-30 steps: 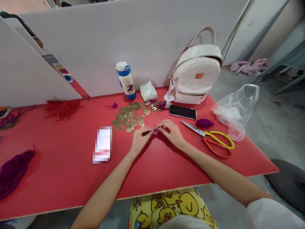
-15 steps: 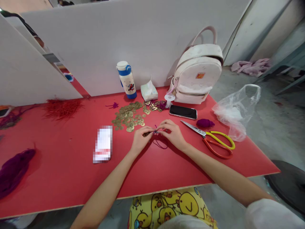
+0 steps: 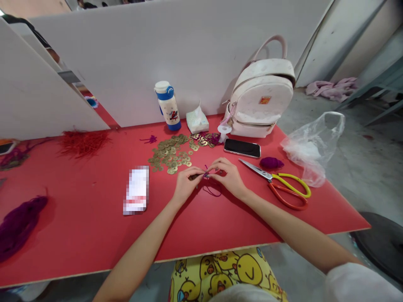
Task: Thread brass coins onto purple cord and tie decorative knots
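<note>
Both hands meet over the middle of the red table, fingertips almost touching. My left hand (image 3: 188, 181) is closed in a pinch on a purple cord (image 3: 213, 193), and a brass coin (image 3: 193, 177) shows between its fingers. My right hand (image 3: 229, 177) pinches the same cord from the other side. A loop of the cord hangs below the fingertips and a short end sticks up above them. The exact knot at the fingertips is too small to make out. Just beyond my left hand lies a pile of brass coins with holes (image 3: 171, 152).
Scissors (image 3: 270, 178), a purple yarn bundle (image 3: 271, 162) and a phone (image 3: 242, 147) lie to the right. Behind stand a bottle (image 3: 168, 107), tissues (image 3: 197, 121), a spool (image 3: 224, 131) and a backpack (image 3: 262, 100). A plastic bag (image 3: 310, 147) hangs over the right edge; purple yarn (image 3: 20, 226) lies left.
Both hands stay in nearly the same place and keep their pinch. The cord at the fingertips has shifted very slightly.
</note>
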Demonstrator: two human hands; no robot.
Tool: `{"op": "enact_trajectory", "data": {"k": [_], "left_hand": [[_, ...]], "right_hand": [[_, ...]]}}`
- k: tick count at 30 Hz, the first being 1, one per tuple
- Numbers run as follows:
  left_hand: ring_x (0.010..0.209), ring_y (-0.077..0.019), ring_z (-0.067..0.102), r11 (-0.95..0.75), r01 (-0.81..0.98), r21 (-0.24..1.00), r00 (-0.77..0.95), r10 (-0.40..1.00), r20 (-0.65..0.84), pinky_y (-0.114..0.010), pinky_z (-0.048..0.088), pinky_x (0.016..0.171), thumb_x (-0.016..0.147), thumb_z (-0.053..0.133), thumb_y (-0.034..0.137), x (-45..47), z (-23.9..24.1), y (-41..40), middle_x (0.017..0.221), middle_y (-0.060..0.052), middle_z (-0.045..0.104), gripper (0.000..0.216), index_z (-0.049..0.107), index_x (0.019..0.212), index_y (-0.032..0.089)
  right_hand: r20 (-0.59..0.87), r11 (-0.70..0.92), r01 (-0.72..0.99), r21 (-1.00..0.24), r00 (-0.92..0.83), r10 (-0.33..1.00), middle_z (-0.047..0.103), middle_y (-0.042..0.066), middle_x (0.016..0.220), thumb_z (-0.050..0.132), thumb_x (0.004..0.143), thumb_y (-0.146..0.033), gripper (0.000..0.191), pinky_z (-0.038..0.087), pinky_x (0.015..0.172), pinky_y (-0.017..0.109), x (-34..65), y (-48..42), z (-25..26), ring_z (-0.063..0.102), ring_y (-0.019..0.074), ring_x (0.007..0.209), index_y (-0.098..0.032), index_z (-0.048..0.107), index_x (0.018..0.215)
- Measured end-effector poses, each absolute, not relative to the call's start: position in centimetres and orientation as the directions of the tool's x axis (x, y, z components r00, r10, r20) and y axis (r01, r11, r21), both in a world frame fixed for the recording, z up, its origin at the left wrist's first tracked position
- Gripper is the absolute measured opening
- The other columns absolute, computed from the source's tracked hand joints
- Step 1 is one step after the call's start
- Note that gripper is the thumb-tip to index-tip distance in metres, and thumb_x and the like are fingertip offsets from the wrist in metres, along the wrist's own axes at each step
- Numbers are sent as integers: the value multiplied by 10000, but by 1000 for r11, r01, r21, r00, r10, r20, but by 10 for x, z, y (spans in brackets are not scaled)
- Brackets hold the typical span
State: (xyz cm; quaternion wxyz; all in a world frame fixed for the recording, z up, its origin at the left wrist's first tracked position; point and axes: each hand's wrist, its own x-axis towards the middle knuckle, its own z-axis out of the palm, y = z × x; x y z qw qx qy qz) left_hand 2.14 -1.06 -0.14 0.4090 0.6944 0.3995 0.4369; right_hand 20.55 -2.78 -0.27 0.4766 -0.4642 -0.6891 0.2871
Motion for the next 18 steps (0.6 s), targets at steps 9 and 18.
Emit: {"op": "enact_trajectory", "data": {"k": [9, 18], "left_hand": [[704, -165, 664, -332, 160, 930, 266, 921, 284, -269, 509, 666, 762, 693, 196, 21, -2, -12, 765, -55, 730, 62, 748, 738, 182], [706, -166, 657, -346, 172, 922, 290, 912, 289, -274, 506, 673, 770, 700, 205, 21, -3, -13, 753, -54, 720, 65, 753, 735, 186]], "right_hand": [[378, 393, 369, -842, -115, 919, 615, 43, 877, 705, 820, -283, 58, 483, 731, 326, 206, -28, -3, 588, 204, 860, -251, 745, 848], [295, 351, 301, -887, -216, 931, 619, 31, 814, 739, 774, -245, 38, 464, 727, 320, 210, -21, 0, 573, 181, 788, -214, 719, 767]]}}
